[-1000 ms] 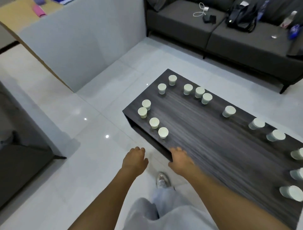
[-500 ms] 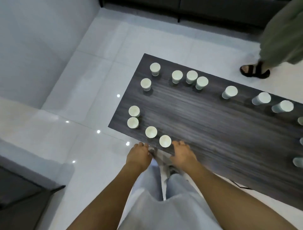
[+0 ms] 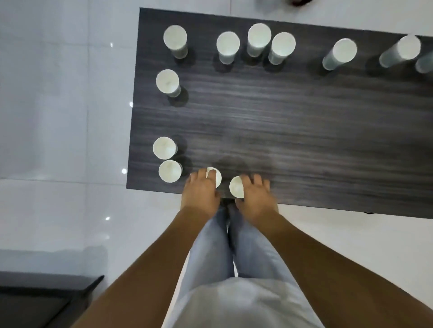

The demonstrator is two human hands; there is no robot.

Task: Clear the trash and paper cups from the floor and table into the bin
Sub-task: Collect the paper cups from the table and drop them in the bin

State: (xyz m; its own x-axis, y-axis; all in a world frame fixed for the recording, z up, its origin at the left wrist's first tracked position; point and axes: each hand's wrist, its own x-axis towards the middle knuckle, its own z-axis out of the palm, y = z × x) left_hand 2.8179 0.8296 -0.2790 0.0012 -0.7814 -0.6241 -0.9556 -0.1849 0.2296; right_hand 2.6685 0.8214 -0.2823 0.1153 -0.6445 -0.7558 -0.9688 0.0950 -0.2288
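Several white paper cups stand upside down along the edges of a dark wood-grain table point(image 3: 281, 121). My left hand point(image 3: 201, 194) lies over one cup point(image 3: 216, 179) at the near edge, with its fingers curled across the top. Beside it, my right hand point(image 3: 254, 196) wraps the right side of a second cup point(image 3: 236, 187). Two more cups point(image 3: 170, 171) point(image 3: 164, 148) stand just left of my left hand. Others line the left edge point(image 3: 167, 81) and the far edge point(image 3: 228, 44). No bin is in view.
White tiled floor point(image 3: 65, 117) surrounds the table. A dark piece of furniture point(image 3: 35, 302) sits at the lower left. My legs in light trousers point(image 3: 234, 269) stand against the table's near edge. A dark shoe point(image 3: 300, 2) of another person shows at the top edge.
I have stepped up to the table and the view has tilted down. Both hands have moved forward from the table's edge onto the two nearest cups. The sofa and the other person have left the view.
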